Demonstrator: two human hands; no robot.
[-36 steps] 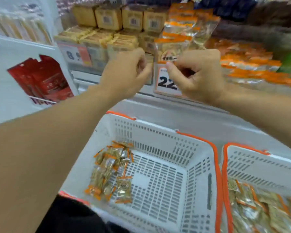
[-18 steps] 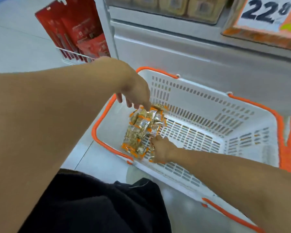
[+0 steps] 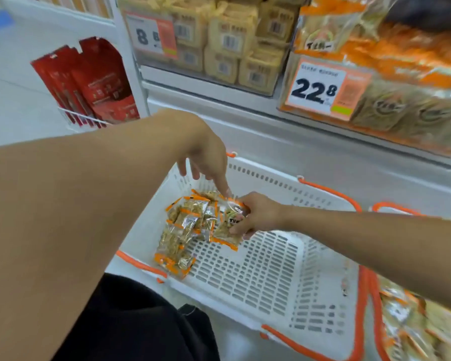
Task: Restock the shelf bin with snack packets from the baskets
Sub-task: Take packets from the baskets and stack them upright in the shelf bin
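Note:
A white basket with orange rims stands on the floor below the shelf. Several orange-edged snack packets lie heaped in its left part. My right hand grips one packet at the heap's right side, fingers curled round its edge. My left hand reaches down from above, its index finger touching the top of the same packet. The shelf bin with matching orange packets and a 22.8 price tag is at the upper right.
A second orange-rimmed basket full of the same packets sits at the right edge. Beige packs fill the neighbouring bin behind an 8.8 tag. Red packets hang in a wire rack on the left. Dark clothing is at the bottom.
A second ago both hands were up at the shelf bin; they dropped into the basket. Since half a second ago my right hand has taken hold of a packet and the view has risen.

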